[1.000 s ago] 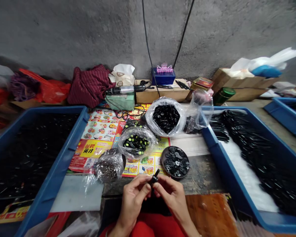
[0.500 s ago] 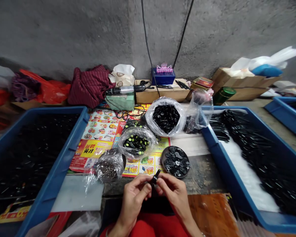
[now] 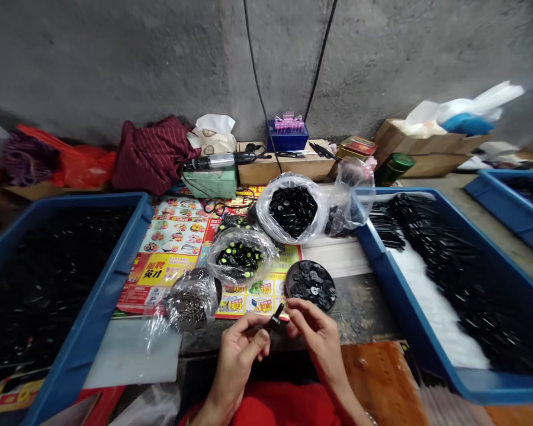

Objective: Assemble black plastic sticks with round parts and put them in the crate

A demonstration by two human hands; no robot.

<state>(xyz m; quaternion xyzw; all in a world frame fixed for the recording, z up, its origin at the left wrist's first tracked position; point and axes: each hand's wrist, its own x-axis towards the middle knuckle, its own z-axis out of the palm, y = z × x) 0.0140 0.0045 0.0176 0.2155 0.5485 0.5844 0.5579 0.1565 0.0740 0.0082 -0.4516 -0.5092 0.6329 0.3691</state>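
Observation:
My left hand (image 3: 244, 349) is closed on a small black plastic part (image 3: 276, 318), pinched between thumb and fingers with its narrow end pointing up and to the right. Just right of the part is my right hand (image 3: 315, 334), its fingers loosely bent and apart, with nothing visible in them. Beyond the right hand lies a round dish (image 3: 311, 285) of flat black pieces. Farther back are a clear bag (image 3: 242, 255) of black parts with yellow-green ends and a bag (image 3: 292, 210) of shiny black pieces. A bag of small screws (image 3: 193, 305) sits to the left.
A blue tray (image 3: 93, 319) heaped with black parts flanks me on the left. Another blue tray (image 3: 430, 331) on the right holds long black pieces over white padding. Along the wall are a power screwdriver (image 3: 220, 161), a blue box (image 3: 288, 139) and a green tin (image 3: 395, 168).
My right hand has drawn slightly away from the black part, opening a gap. My left hand keeps hold of it. The whole view has shifted a little.

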